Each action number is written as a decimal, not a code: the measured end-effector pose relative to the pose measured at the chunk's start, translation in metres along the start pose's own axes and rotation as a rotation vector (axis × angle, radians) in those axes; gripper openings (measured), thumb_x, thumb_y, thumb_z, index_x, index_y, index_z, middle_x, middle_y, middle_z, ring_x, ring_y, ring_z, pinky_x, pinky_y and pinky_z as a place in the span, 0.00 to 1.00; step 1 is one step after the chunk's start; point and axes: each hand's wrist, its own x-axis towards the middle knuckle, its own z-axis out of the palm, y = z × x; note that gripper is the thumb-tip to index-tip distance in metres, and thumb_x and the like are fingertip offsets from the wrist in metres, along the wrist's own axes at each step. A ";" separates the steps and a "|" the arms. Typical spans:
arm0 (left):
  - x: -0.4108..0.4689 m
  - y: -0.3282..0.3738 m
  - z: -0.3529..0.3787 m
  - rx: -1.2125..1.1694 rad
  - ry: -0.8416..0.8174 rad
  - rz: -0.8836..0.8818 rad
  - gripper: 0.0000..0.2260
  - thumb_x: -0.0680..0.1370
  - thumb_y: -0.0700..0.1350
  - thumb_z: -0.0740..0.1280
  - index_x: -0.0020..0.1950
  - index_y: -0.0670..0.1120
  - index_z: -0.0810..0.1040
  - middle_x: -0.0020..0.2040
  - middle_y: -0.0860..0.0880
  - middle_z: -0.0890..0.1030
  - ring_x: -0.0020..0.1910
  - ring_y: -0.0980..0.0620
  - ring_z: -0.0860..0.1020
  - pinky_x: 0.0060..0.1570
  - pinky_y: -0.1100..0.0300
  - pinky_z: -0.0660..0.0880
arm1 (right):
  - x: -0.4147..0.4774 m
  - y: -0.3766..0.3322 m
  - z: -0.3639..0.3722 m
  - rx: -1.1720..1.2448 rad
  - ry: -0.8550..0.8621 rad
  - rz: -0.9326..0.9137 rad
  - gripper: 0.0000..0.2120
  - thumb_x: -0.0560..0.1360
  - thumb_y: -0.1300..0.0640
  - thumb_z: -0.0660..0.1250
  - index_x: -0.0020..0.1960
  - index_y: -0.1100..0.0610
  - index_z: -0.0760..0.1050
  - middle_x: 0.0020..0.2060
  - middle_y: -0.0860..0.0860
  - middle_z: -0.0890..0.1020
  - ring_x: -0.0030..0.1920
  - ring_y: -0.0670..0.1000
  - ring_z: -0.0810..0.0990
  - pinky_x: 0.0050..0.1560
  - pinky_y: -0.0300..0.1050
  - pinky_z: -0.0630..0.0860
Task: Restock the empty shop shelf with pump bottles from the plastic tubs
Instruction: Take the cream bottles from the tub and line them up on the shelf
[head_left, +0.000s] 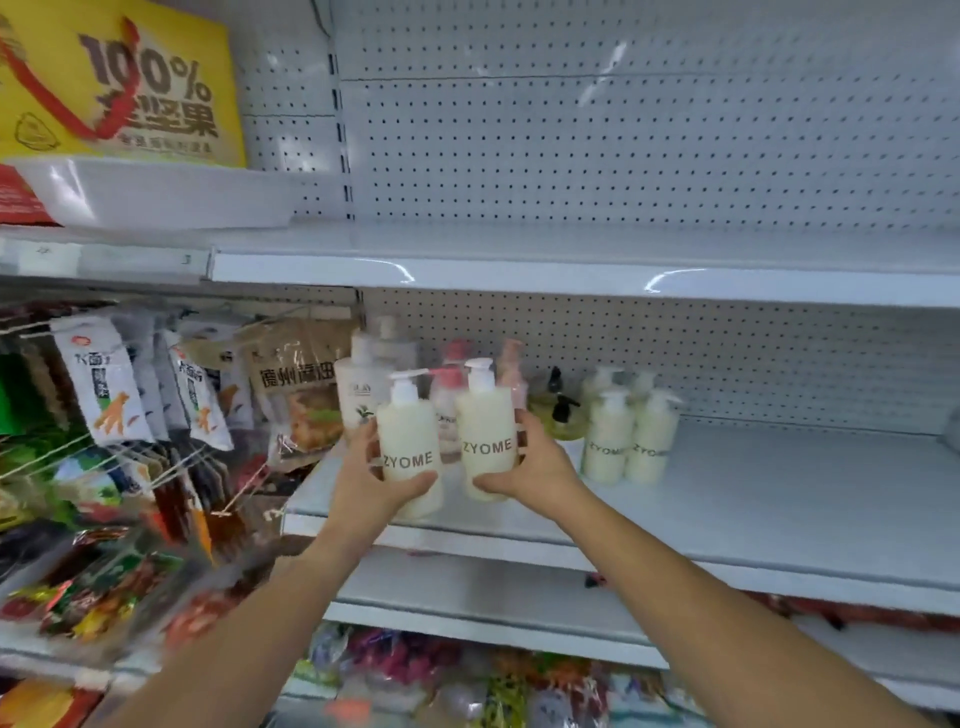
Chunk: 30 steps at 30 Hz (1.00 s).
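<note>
White pegboard shelving (623, 156) is filling the view, its middle shelf (753, 499) carrying several standing bottles (628, 441). Over its front edge the left hand (358, 483) is gripping one ZYOME bottle (410, 441) and the right hand (540, 467) is gripping a second bottle (485, 436), both upright, possibly touching down.

The left bottle (409, 452) and the right bottle (487, 441) were seen to be cream, each topped in white and printed with dark grey letters. The same cream was shown by the rear bottles (628, 441). Pink caps were carried by the clear bottles (447, 415), and black tops by the yellow-green bottles (571, 428). The shelf (727, 493) was finished in pale grey-white, and its back panel (623, 156) was patterned with rows of small dark holes. A yellow box (119, 78) was marked in brown and red, and a tub (156, 192) was coloured white.
</note>
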 end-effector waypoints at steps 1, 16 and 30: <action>-0.002 0.004 0.017 0.002 -0.019 0.008 0.43 0.66 0.40 0.82 0.76 0.51 0.65 0.65 0.50 0.78 0.60 0.51 0.78 0.58 0.48 0.80 | -0.005 0.007 -0.017 0.004 0.021 0.007 0.42 0.64 0.58 0.81 0.71 0.50 0.64 0.55 0.43 0.76 0.56 0.47 0.77 0.51 0.41 0.74; -0.035 0.049 0.225 -0.069 -0.237 0.107 0.41 0.66 0.39 0.82 0.74 0.55 0.67 0.63 0.57 0.78 0.57 0.58 0.80 0.51 0.62 0.81 | -0.062 0.110 -0.212 0.020 0.242 0.116 0.45 0.64 0.60 0.81 0.74 0.50 0.61 0.57 0.44 0.76 0.56 0.46 0.77 0.54 0.42 0.75; 0.016 0.045 0.310 -0.116 -0.308 0.134 0.44 0.65 0.38 0.83 0.75 0.53 0.66 0.61 0.58 0.78 0.57 0.61 0.78 0.57 0.57 0.78 | 0.005 0.166 -0.272 -0.005 0.342 0.150 0.43 0.63 0.60 0.81 0.71 0.49 0.61 0.61 0.46 0.75 0.59 0.49 0.78 0.58 0.48 0.78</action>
